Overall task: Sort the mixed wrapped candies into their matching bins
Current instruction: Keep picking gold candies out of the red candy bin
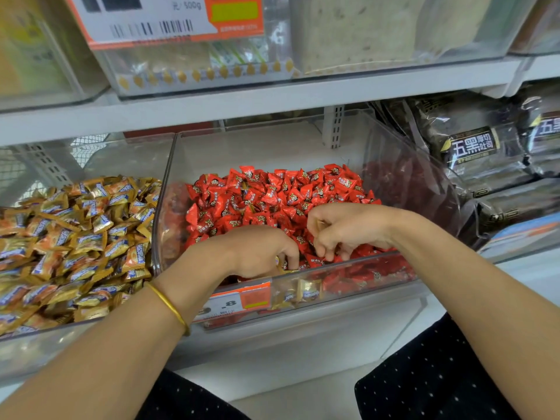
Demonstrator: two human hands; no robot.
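Shop shelving carries two clear bins, and I have both hands in the red bin (394, 165), with the gold bin (45, 350) off beyond my left hand (257, 250). That hand curls its fingers down at the front wall, where two stray gold candies (309, 290) lie just beneath it, though I cannot tell if it grasps one; my right hand (342, 228) is clenched round what looks like another gold wrapper (318, 222)
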